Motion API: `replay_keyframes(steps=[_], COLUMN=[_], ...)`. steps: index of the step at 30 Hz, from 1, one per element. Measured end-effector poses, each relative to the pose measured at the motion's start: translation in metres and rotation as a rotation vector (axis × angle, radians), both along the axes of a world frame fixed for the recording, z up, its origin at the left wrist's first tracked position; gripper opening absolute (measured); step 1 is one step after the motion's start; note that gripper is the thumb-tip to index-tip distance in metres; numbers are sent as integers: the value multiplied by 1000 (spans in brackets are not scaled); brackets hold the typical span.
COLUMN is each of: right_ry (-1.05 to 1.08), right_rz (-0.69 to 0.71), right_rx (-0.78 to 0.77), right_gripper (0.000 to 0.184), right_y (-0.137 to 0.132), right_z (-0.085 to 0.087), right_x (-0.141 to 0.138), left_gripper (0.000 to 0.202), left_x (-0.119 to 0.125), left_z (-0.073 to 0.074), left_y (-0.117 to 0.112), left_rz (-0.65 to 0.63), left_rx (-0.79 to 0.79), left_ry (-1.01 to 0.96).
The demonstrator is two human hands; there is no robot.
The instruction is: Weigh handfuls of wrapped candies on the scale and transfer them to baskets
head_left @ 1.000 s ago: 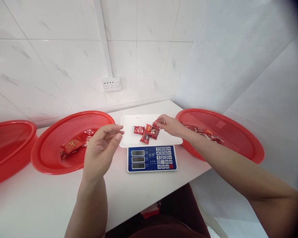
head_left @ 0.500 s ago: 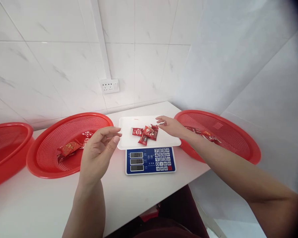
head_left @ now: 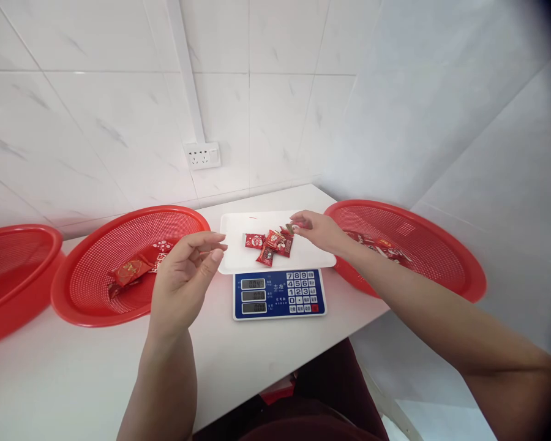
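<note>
Red glossy wrapped sweet (head_left: 288,229), small and crinkled, is pinched at the fingertips of the right hand (head_left: 320,233), beside a cluster of similar red sweets (head_left: 267,242) on the white tray (head_left: 239,229) of a blue-panelled electronic scale (head_left: 279,295). The left hand (head_left: 186,278) hovers loosely curled, nothing visible in it, near a round red mesh basket (head_left: 96,257).

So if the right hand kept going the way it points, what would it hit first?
Probably the red sweet packets on the white tray: the right hand points left at them, fingertips about touching the nearest. Depth is unclear.
</note>
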State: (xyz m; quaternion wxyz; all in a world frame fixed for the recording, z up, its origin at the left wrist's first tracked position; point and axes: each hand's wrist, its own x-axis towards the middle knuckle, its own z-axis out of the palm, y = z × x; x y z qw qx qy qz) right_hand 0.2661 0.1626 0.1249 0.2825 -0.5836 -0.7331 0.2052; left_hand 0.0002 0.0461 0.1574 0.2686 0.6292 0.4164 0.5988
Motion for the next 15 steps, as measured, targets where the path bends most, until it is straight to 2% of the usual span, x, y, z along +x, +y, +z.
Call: replay_keyframes(steps=[3,6,9,12,15], right_ry=[-18,-2,-7,-107,-106], right_rz=[-5,53,95,47,3], right_rx=[53,45,44,100,132], right_gripper=[22,17,26,32,30], right_y=[1,4,10,12,1], right_z=[0,-2,0,6,11], right_x=[-12,-29,-40,-36,-16], left_gripper=[17,18,18,18,17], left_x=[0,-1,-1,-2,-2], left_z=[0,-1,-1,-1,1], left_y=[0,1,1,1,0], left_rz=[-4,-10,3,26,49], left_rx=[-1,-11,-11,-3,6], left_ry=[-1,9,16,15,11])
